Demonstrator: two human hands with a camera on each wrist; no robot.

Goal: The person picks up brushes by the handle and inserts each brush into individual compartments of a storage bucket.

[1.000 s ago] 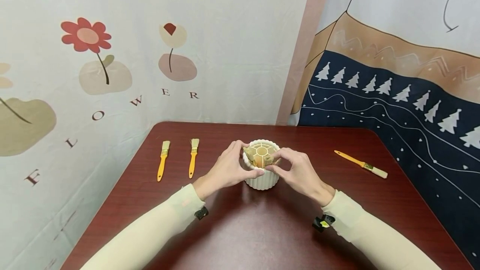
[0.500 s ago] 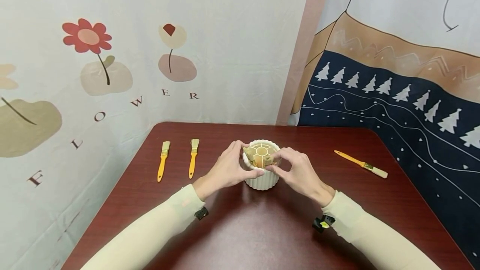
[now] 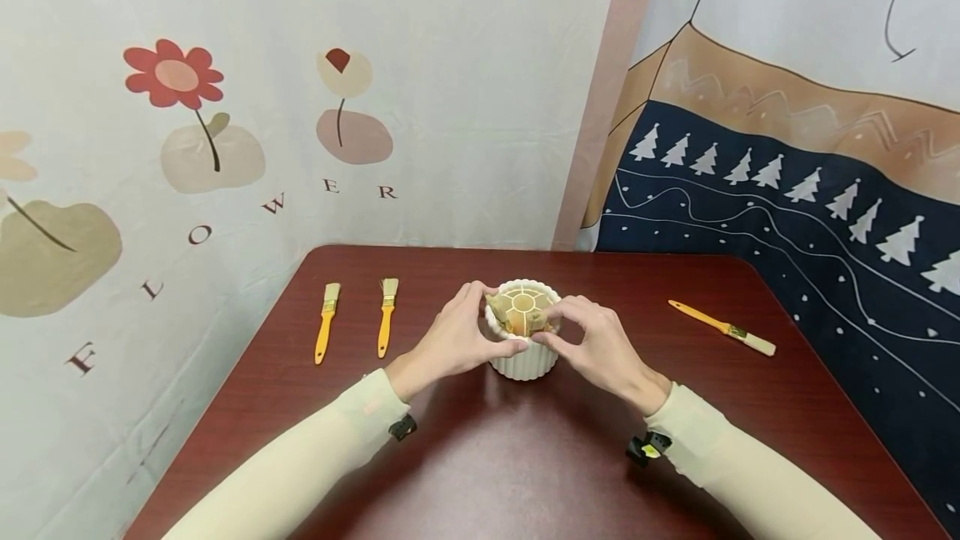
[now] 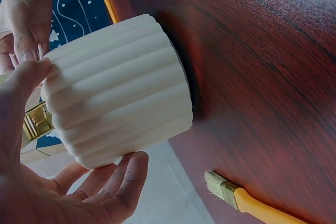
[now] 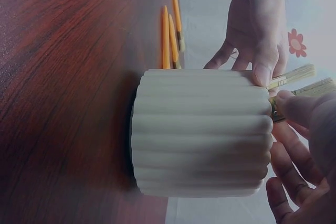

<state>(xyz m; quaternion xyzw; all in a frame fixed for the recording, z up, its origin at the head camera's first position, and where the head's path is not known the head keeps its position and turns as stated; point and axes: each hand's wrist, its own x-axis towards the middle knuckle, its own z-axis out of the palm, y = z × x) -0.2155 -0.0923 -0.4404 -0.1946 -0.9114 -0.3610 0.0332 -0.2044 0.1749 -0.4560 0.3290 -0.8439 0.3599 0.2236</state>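
Note:
A white ribbed pot (image 3: 523, 361) stands upright on the table, its open top split by a spoked divider (image 3: 524, 302). My left hand (image 3: 459, 332) grips it from the left, thumb at the near rim and fingers along the ribbed side (image 4: 123, 90). Two paintbrushes stand in the pot with bristles up; one brush (image 3: 498, 307) leans by my left fingers. My right hand (image 3: 596, 340) pinches the other paintbrush (image 3: 537, 321) at the right of the rim, thumb against its metal band (image 5: 275, 109). The handles inside are hidden by the pot wall.
On the dark red table (image 3: 495, 473), one yellow-handled paintbrush (image 3: 327, 323) and a second paintbrush (image 3: 387, 317) lie to the left. Another paintbrush (image 3: 722, 328) lies to the right. Printed curtains (image 3: 465, 107) hang behind the table's back edge.
The brush in my right hand has shifted very slightly at the rim. Both hands and the pot hold nearly the same place.

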